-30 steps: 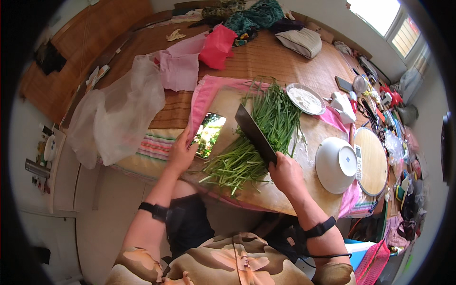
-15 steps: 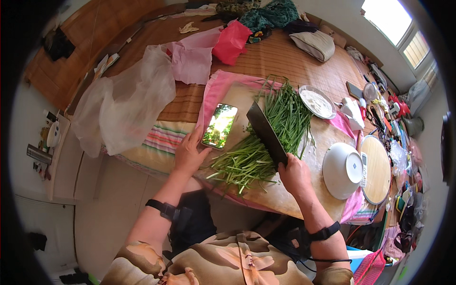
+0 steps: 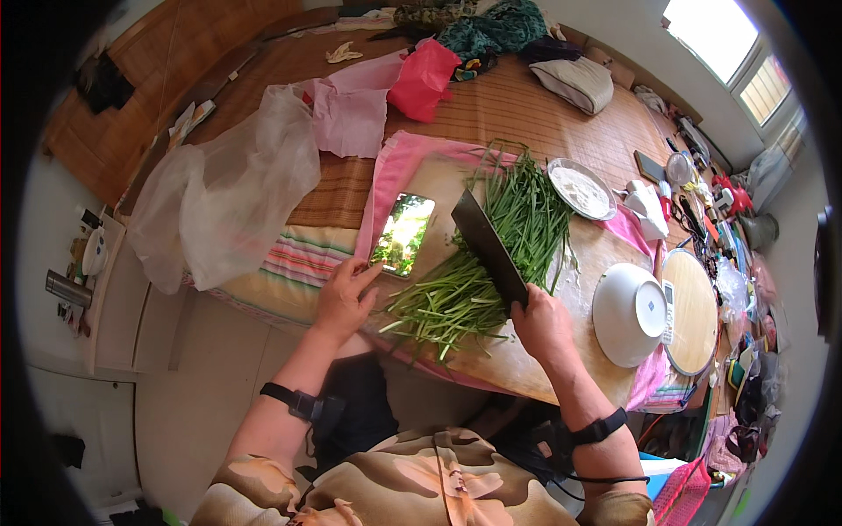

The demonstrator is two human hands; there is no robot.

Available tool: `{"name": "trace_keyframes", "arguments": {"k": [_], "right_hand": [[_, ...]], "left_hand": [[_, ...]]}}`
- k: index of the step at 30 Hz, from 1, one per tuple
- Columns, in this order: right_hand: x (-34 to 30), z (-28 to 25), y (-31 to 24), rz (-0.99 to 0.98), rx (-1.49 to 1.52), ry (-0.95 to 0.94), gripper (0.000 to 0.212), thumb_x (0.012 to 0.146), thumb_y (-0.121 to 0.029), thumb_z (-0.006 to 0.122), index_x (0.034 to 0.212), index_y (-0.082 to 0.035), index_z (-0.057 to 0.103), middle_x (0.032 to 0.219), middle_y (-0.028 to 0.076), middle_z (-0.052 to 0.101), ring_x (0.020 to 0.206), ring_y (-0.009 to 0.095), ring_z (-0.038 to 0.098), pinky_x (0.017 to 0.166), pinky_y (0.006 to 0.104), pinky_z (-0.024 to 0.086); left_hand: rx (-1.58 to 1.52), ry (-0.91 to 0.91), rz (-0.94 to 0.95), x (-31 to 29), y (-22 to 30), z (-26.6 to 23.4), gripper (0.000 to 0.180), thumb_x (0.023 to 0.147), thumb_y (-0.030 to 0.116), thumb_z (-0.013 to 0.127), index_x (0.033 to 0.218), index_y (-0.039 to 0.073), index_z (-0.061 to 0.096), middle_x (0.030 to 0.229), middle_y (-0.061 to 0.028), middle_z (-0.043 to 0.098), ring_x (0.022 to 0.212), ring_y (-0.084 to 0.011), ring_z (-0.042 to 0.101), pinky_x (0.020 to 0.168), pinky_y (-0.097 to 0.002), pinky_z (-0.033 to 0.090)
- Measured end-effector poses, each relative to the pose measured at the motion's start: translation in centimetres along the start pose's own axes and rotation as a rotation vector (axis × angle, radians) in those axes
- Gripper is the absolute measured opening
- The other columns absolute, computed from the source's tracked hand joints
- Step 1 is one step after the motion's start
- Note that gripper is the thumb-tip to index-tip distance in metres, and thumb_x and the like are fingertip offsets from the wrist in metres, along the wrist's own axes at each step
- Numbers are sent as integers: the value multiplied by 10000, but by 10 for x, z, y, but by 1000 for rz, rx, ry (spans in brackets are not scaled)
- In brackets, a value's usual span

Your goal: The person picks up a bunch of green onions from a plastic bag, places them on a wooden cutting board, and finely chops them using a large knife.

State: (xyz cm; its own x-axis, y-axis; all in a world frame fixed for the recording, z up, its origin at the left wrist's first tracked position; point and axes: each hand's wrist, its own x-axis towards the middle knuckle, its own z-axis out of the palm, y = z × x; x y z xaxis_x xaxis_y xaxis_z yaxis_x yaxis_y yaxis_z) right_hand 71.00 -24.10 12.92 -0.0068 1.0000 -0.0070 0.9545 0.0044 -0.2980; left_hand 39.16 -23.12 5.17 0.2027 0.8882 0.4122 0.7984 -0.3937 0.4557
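Observation:
My right hand [image 3: 541, 326] grips the handle of a broad dark cleaver [image 3: 488, 245], its blade slanting up and left over a heap of garlic chives [image 3: 530, 210]. The chives lie on a large wooden board [image 3: 561, 337], pale stem ends toward me, dark leaves toward the far side. At the board's left edge my left hand [image 3: 346, 296] holds nothing, its fingers apart, just below a smartphone [image 3: 404, 235]. The phone lies flat with its screen lit bright green and white. A fingertip is close to its lower edge; contact is unclear.
Right of the chives are a plate of white flour [image 3: 581, 188], an upside-down white bowl [image 3: 628, 316], a remote control [image 3: 668, 311] and a round wooden board [image 3: 693, 314]. Pink cloth [image 3: 386, 180] lies under the big board. Clear plastic sheeting [image 3: 237, 188] spreads at left; clutter lines the right side.
My left hand has drawn back from the phone's lower left side toward me. The cleaver and my right hand stay almost in place above the chives.

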Motion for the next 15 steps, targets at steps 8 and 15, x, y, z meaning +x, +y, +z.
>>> {"name": "trace_keyframes", "arguments": {"k": [8,15], "right_hand": [[0,1,8,1,-21,15,180,829,-240,604,883,-71,580,745,162,645,707,368,631,633,483,497],[1,4,2,14,-33,-5,194,828,-250,608,892,-68,585,739,182,649,712,377,638,645,479,510]], "left_hand": [[20,-118,-20,13,13,-7,618,732,207,738,1314,157,532,1148,-122,531,1062,-309,531,916,-394,451],[1,-68,-50,16,6,-3,905,714,233,743,1480,221,260,1172,-139,531,1078,-346,516,913,-430,445]]}}
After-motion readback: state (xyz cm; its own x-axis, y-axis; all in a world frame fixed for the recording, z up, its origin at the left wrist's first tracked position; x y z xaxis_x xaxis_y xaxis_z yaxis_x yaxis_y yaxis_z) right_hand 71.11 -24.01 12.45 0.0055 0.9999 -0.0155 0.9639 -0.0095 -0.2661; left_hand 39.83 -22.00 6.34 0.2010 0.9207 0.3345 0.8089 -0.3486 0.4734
